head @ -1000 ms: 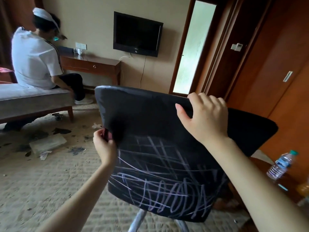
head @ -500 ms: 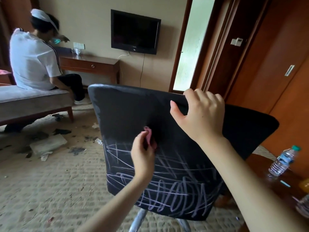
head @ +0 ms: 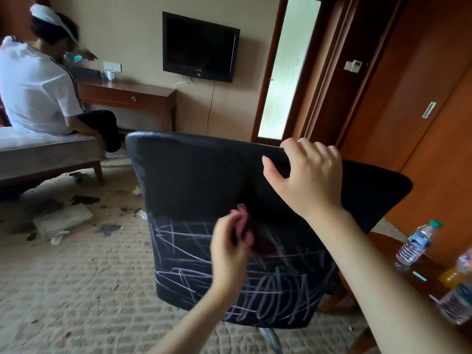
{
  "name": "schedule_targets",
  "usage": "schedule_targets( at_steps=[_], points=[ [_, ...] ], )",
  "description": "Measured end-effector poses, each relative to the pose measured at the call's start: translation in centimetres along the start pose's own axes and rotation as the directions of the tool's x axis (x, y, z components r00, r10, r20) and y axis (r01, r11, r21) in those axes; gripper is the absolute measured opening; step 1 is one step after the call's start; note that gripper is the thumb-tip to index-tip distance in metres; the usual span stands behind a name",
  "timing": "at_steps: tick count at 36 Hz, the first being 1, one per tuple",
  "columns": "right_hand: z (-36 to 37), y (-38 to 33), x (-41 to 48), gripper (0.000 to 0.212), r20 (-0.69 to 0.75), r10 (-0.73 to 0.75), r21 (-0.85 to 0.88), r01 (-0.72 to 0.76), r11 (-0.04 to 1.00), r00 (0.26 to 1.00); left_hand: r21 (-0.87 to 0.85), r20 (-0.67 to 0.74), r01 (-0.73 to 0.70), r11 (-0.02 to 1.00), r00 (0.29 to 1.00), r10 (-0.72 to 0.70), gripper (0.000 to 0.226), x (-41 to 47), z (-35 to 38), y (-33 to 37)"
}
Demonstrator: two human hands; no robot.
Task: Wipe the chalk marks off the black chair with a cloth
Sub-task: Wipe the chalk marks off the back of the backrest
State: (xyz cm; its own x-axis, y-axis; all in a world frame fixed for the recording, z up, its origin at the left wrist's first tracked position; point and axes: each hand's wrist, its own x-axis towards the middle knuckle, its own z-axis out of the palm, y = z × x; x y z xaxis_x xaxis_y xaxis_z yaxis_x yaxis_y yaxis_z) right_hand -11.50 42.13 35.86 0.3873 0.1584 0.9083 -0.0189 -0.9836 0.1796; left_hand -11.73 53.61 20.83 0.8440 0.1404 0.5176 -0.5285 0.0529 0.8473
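The black chair (head: 194,180) shows me its backrest, filling the middle of the view. White chalk marks (head: 268,300) scribble over its lower half, while the upper half is plain black. My left hand (head: 228,254) grips a pink cloth (head: 244,223) and presses it against the backrest at the upper edge of the marks. My right hand (head: 309,175) grips the top edge of the backrest, fingers curled over it and thumb on the near side.
A wooden table (head: 431,274) at the right carries two clear water bottles (head: 416,244) and an orange drink bottle (head: 454,272). A person (head: 38,88) sits on a grey bench (head: 43,152) at the left. Debris (head: 61,221) litters the carpet. A desk (head: 127,95) and TV (head: 200,47) line the far wall.
My left hand carried the cloth from the backrest's left edge rightward to its middle, then a little lower. My right hand kept its hold on the top edge.
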Motion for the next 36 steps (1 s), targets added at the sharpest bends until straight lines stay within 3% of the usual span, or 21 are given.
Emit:
schedule_targets(
  at_steps=[3, 6, 9, 16, 22, 27, 30, 36],
  points=[
    [0.0, -0.1, 0.0, 0.045, -0.022, 0.001, 0.002, -0.001, 1.000, 1.000, 0.087, -0.226, 0.047, 0.995, 0.974, -0.026, 0.028, 2.4, -5.5, -2.2],
    [-0.1, -0.2, 0.1, 0.045, -0.030, 0.007, 0.000, -0.007, 1.000, 1.000, 0.093, -0.476, 0.265, 0.960, 0.859, -0.190, 0.025, 5.5, -10.3, -5.2],
    [0.0, -0.2, 0.0, 0.044, -0.030, 0.015, 0.017, -0.015, 1.000, 0.999, 0.072, -0.572, 0.399, 0.914, 0.767, -0.289, 0.031, 7.5, -11.4, -7.4],
    [0.2, -0.5, 0.2, 0.042, -0.047, 0.049, 0.035, -0.048, 0.998, 0.998, 0.149, -0.507, 0.395, 0.907, 0.818, -0.273, 0.036, 6.2, -5.4, -6.1],
    [0.4, -1.5, 0.4, 0.043, -0.064, 0.065, 0.051, -0.062, 0.997, 0.996, 0.220, -0.338, 0.203, 0.954, 0.933, -0.120, 0.032, 2.9, -1.4, -4.3],
    [0.6, -2.1, 0.7, 0.043, -0.052, 0.082, 0.045, -0.080, 0.996, 0.995, 0.212, -0.157, 0.027, 0.977, 0.988, 0.006, 0.026, 0.1, 3.2, -2.5],
    [0.6, -2.1, 0.7, 0.043, -0.053, 0.081, 0.040, -0.079, 0.996, 0.995, 0.203, -0.020, 0.029, 0.979, 0.999, -0.025, 0.014, -1.5, 5.9, -1.9],
    [0.1, -1.8, 0.6, 0.045, -0.032, 0.066, 0.045, -0.064, 0.997, 0.997, 0.105, 0.230, 0.124, 0.987, 0.962, -0.146, 0.031, -4.1, 9.4, 0.2]
  ],
)
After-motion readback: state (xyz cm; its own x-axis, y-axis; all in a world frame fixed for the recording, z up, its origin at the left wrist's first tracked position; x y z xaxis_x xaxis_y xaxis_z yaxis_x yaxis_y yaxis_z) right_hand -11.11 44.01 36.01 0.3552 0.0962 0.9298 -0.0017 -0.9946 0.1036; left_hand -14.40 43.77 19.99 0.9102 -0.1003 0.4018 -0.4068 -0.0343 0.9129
